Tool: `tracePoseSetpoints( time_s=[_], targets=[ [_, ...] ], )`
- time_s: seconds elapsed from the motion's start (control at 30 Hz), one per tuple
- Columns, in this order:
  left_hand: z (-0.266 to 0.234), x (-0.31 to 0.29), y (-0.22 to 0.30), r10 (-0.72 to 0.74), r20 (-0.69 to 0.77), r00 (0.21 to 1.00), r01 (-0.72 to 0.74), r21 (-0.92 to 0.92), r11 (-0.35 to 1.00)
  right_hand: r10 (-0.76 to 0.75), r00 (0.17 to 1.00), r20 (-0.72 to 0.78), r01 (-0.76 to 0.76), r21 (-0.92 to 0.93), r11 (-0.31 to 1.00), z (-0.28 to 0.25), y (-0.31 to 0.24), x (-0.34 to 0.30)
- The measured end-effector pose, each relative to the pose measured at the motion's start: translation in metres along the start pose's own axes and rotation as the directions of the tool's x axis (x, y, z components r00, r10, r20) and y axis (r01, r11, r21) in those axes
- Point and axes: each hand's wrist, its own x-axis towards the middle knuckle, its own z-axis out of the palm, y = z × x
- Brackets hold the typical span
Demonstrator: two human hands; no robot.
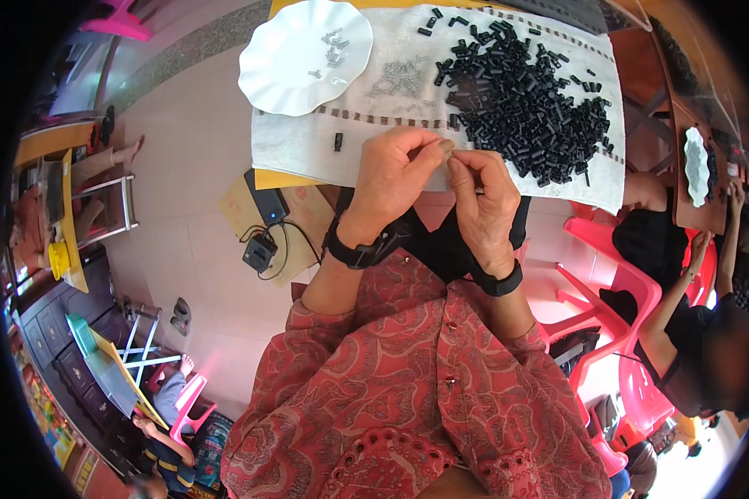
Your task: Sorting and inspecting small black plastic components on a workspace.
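Over the near edge of the cloth, my left hand [395, 175] and my right hand [487, 200] meet at the fingertips. Both are closed in a pinch; whatever is between the fingers is too small to make out. Just beyond them spreads a big heap of small black plastic parts [528, 108]. One loose black part [338, 142] lies apart, left of my left hand. Farther off is a loose cluster of small clear pieces [402, 77]. At the far left, a white scalloped plate [270, 62] holds several more small clear pieces [334, 48].
A white cloth [295, 148] with a brown dashed pattern covers the table. Below its left side, a black power bank [266, 200] and a charger with cables [260, 251] rest on cardboard. Pink chairs [612, 287] and other people are at the right; another person sits lower left.
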Motion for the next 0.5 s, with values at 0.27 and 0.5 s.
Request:
tracePoseSetpoints(
  time_s=[0.27,0.5],
  targets=[
    [0.02,0.03,0.0,0.299,-0.057,0.953,-0.243,0.447,0.861,0.033,0.998,-0.051,-0.035,-0.052,0.998,-0.007,0.005,0.0],
    [0.023,0.034,-0.003,0.294,0.001,0.956,-0.234,0.607,0.76,0.051,0.998,-0.028,-0.051,-0.023,0.998,-0.007,0.007,0.0]
  ],
)
